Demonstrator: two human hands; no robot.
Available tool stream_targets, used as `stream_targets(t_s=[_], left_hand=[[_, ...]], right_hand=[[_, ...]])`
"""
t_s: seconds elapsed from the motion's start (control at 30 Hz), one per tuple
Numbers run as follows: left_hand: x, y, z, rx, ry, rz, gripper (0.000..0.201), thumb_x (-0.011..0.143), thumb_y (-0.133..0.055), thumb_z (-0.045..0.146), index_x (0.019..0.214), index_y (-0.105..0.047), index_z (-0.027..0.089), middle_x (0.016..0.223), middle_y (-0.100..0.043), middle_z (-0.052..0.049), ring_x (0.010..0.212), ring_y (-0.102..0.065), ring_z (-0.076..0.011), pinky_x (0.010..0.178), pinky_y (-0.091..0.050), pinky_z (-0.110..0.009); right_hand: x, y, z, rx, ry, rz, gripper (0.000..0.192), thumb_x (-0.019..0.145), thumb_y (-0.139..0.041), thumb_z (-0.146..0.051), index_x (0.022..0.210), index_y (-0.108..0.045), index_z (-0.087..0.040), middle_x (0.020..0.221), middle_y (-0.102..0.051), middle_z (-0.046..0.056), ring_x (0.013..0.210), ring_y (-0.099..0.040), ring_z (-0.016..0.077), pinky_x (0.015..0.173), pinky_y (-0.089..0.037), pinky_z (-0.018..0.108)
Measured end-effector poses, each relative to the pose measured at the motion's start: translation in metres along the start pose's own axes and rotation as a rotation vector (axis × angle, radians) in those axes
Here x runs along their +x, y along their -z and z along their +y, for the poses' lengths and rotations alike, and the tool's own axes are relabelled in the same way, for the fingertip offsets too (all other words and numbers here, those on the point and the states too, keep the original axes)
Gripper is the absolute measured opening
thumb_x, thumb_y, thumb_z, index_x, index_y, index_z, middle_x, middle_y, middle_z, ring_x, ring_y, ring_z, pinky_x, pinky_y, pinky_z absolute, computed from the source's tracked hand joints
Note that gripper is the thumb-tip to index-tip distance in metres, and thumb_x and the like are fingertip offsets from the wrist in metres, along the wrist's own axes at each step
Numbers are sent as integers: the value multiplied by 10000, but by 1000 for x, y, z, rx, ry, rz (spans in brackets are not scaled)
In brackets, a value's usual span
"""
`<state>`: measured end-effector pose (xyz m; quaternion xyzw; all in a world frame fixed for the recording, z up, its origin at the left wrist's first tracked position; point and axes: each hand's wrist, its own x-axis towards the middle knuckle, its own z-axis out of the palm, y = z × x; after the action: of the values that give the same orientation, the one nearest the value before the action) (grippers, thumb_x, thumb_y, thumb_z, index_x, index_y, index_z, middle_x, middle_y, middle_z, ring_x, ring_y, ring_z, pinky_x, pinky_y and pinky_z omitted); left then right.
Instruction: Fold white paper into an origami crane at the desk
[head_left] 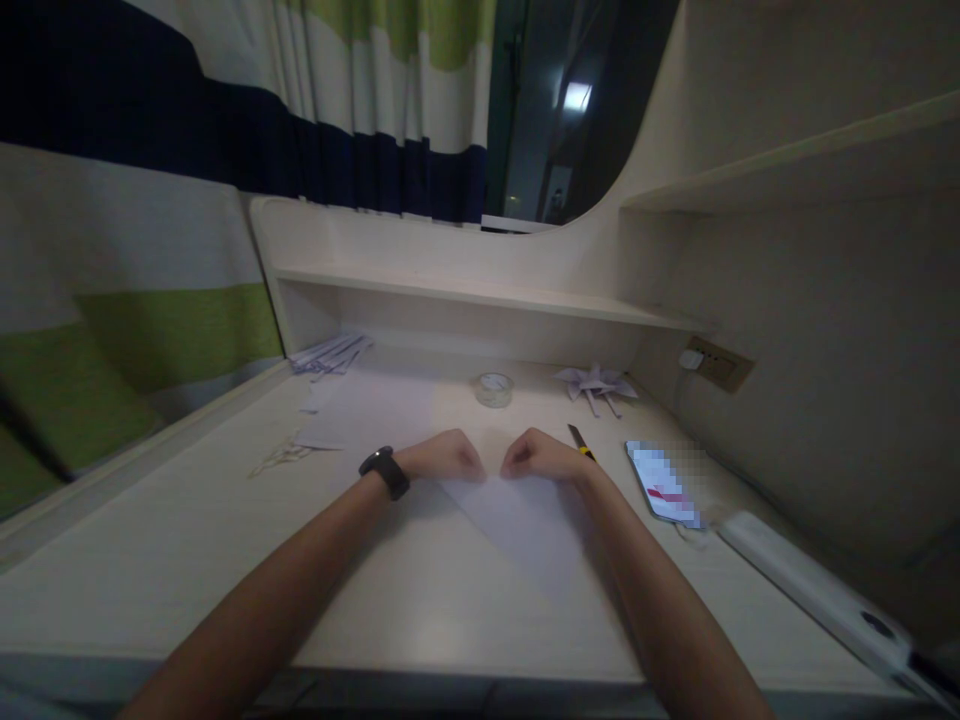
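Honestly, I cannot see my fingertips well: my left hand (pixel 448 458) and my right hand (pixel 540 457) are both curled inward, narrow, with a small gap between them. Whether they pinch the white paper (pixel 517 530) or only press on it, I cannot tell. This paper lies on the desk (pixel 427 630) just under my hands and extends toward five o'clock, where my right forearm hides a part of its edge. From my hands, the tape roll (pixel 493 392) is at twelve o'clock, and some folded paper pinwheels (pixel 595 383), overlapping and difficult to count, are at two. The cutter (pixel 580 440), near two to three o'clock, is partly covered by my right wrist. At three o'clock lies the phone (pixel 660 485), its screen blurred into squares. Toward ten o'clock, paper sticks (pixel 330 352) overlap in a pile.
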<state>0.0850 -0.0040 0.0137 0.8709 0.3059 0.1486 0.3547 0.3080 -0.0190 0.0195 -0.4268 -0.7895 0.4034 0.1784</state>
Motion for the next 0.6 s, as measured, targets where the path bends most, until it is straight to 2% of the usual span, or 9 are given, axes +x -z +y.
stream_targets(t_s=[0.13, 0.33, 0.47, 0.6], left_hand=[[1, -1, -7, -41, -40, -41, 246, 723, -625, 336, 732, -735, 117, 619, -661, -31, 533, -514, -118, 508, -348, -208], [-4, 14, -22, -61, -27, -38, 222, 716, -645, 334, 725, -732, 130, 652, -683, -40, 558, -538, -126, 543, -380, -215], [-10, 30, -35, -49, -10, -43, 210, 719, -641, 322, 718, -730, 132, 670, -692, -48, 598, -564, -140, 577, -399, -222], [-16, 40, -48, -50, 42, -23, 195, 695, -664, 319, 701, -726, 135, 671, -696, -50, 615, -569, -147, 597, -401, -230]], right_hand=[[0, -3, 3, 18, -22, -42, 182, 628, -654, -239, 732, -741, -119, 646, -677, 18, 562, -530, 117, 542, -380, 215], [-7, 8, 3, 74, -66, -77, 203, 615, -671, -263, 733, -744, -116, 567, -633, 4, 491, -472, 95, 476, -337, 209], [-17, 22, 0, 91, -151, -55, 174, 584, -689, -257, 689, -744, -129, 555, -640, 12, 510, -521, 106, 495, -397, 207], [-29, 36, 7, 180, -263, -63, 177, 553, -693, -232, 691, -741, -130, 623, -683, 43, 581, -610, 150, 601, -492, 258]])
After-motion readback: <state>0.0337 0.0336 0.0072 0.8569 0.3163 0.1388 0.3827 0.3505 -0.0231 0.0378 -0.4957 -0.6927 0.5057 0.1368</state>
